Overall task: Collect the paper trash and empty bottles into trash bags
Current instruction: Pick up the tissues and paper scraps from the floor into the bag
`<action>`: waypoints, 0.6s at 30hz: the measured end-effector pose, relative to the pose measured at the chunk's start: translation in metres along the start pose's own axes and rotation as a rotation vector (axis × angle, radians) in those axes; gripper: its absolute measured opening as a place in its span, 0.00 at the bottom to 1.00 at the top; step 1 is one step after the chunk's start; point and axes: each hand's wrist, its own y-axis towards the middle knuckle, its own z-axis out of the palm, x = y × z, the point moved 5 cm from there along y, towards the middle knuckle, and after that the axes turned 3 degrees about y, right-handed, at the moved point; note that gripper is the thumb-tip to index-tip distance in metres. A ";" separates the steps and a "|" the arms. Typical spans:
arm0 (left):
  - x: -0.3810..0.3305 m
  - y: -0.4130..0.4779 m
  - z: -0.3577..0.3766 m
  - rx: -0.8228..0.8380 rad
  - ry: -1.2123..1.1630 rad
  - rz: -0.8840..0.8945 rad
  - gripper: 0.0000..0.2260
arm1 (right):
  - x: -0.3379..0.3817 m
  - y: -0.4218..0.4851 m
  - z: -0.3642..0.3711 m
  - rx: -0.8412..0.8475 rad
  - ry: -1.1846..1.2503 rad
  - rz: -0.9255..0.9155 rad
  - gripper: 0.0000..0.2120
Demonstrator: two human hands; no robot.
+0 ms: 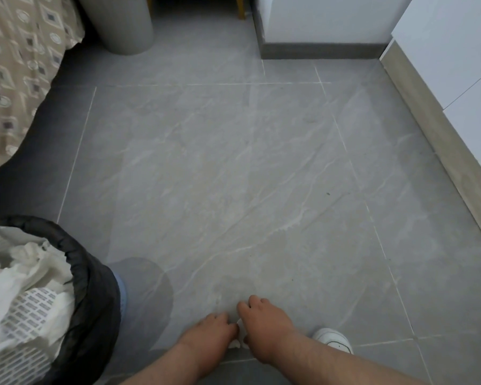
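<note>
Down low, btm centre, both hands meet just above the grey tile floor [442,287]. The left hand [208,333] and right hand [264,326] are knuckles-up w/ fingers curled, nearly touching each other. A small white scrap [237,335] is pinched between them; it's too small to tell if it's paper or sth else. Both forearms are bare and come in from the btm edge.

A faint clear plastic film [139,273] seems to lie flat over the tiles ahead of the hands, w/ crease lines across it. Can't tell if the hands also grip its near edge.

Far left, a white lattice basket [31,309] lined w/ a black trash bag [95,295] holds crumpled white paper trash [25,262], well apart from the hands. A blue shoe [122,293] peeks out just beside the bag. A white shoe [332,339] sits just right of the right forearm.

Top left, a patterned beige bedspread [17,65] hangs to the floor, w/ a grey round bin [120,26] beside it. On the right is a white cabinet [456,51] w/ a light wood plinth [442,151]. A white wall corner w/ grey skirting [317,48] is at top.
</note>
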 end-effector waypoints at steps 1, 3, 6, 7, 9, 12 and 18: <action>0.002 -0.001 -0.004 -0.018 -0.037 -0.013 0.11 | 0.000 0.000 0.000 -0.007 -0.005 0.003 0.22; 0.008 -0.003 -0.013 -0.062 -0.093 -0.035 0.12 | 0.000 0.002 -0.001 -0.022 0.004 0.031 0.23; 0.018 -0.009 -0.032 -0.167 -0.196 -0.070 0.07 | 0.000 0.003 -0.003 -0.022 0.008 0.058 0.23; 0.022 -0.010 -0.038 -0.205 -0.238 -0.073 0.05 | 0.001 0.003 -0.004 -0.019 0.010 0.059 0.22; 0.029 -0.015 -0.052 -0.248 -0.333 -0.094 0.03 | 0.002 0.003 -0.003 -0.012 0.023 0.062 0.21; 0.042 -0.026 -0.079 -0.355 -0.518 -0.138 0.13 | 0.001 0.002 0.001 0.010 0.084 0.090 0.16; 0.066 -0.084 -0.149 -0.393 -0.986 -0.186 0.07 | 0.023 0.014 -0.049 0.072 0.336 0.075 0.02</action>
